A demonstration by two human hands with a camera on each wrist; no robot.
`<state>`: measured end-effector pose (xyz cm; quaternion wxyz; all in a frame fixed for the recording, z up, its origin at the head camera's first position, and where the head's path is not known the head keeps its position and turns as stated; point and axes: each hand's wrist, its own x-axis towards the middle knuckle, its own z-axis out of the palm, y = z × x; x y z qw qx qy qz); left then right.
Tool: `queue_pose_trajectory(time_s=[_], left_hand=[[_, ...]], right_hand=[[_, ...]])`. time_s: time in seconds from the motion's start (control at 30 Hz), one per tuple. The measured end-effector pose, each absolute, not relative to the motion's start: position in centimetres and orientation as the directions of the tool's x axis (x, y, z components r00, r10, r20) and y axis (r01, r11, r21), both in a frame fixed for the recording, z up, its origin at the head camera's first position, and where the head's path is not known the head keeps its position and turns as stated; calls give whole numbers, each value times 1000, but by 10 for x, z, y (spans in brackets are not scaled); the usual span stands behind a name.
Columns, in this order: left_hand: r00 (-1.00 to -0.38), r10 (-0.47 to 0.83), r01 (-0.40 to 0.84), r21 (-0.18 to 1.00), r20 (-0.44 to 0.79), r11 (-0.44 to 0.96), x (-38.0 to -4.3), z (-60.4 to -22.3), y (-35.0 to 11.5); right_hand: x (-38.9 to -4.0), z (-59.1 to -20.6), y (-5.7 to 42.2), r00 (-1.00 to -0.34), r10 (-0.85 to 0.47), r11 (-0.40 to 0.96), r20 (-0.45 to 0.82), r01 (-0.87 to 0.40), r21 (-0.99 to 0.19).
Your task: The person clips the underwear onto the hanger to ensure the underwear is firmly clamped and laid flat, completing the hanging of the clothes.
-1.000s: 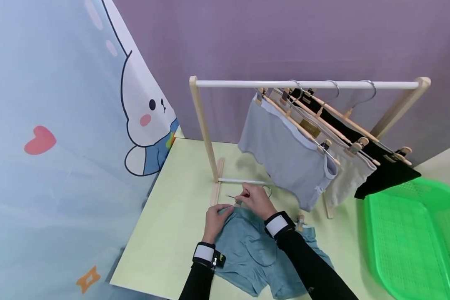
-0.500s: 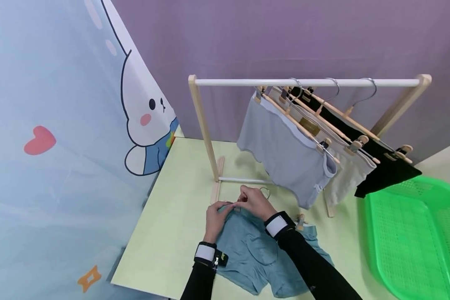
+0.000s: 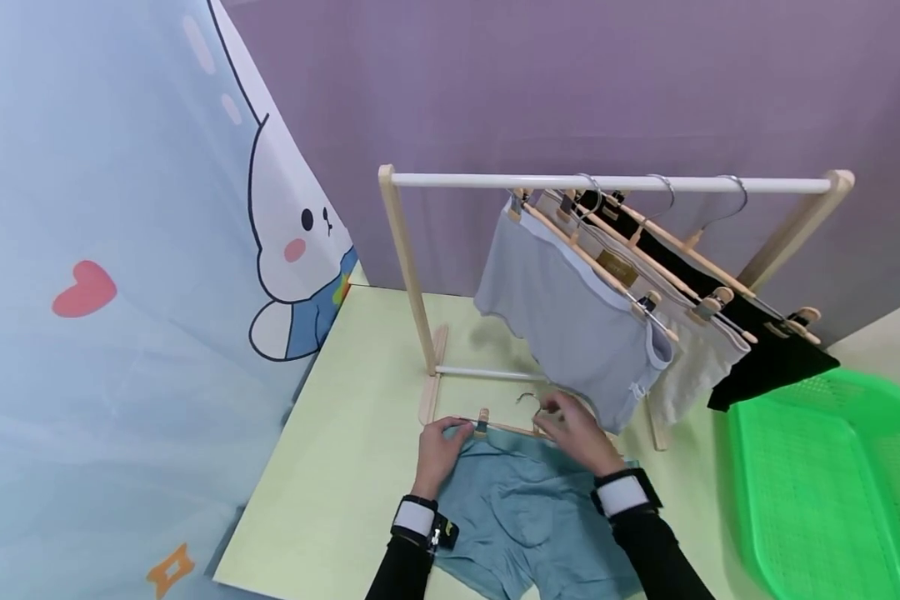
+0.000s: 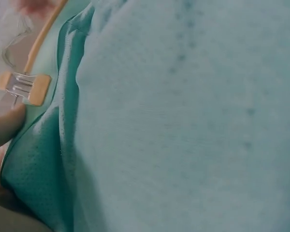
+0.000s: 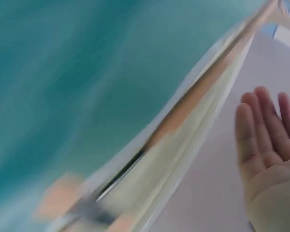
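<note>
Teal shorts (image 3: 525, 500) lie spread on the table, their waistband toward the rack. Along that waistband runs a wooden clip hanger (image 3: 512, 430), its metal hook pointing away from me. A clip (image 4: 26, 87) near the hanger's left end bites the waistband. My left hand (image 3: 438, 457) pinches the waistband's left corner beside this clip, thumb on top and fingers behind the cloth. My right hand (image 3: 579, 435) is over the right half of the hanger in the head view. The right wrist view shows its fingers (image 5: 266, 123) extended, apart from the hanger and a blurred clip.
Behind the shorts stands a wooden rack with a white rail (image 3: 465, 181). Light blue shorts (image 3: 570, 308), pale grey shorts (image 3: 690, 358) and a black garment (image 3: 772, 358) hang from it on clip hangers. A green basket (image 3: 817, 492) stands on the right.
My right hand has let go near the left clip and moved right along the hanger. The left clip now sits on the waistband in plain view. The left hand keeps its place.
</note>
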<state>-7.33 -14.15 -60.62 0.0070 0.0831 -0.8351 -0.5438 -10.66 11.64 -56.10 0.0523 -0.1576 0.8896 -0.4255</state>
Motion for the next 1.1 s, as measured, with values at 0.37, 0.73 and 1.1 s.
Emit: queue_pose_trajectory(time_s=[0.37,0.73,1.1], left_hand=[[-971,-223,-193,829,-85,524,-79,-596,-130],[-940,-333,-290,703,-80,649,-80,-601,-113],[-954,-294,-148,752,64,642,-84,-583,-115]], right_hand=[[-79,-587,192,-992,-54,720,-110,38,-693],[-78,-578,201,-955,-71,681,-288,164,-714],[-70,-569,209,-936,-99,673,-339,188,-716]])
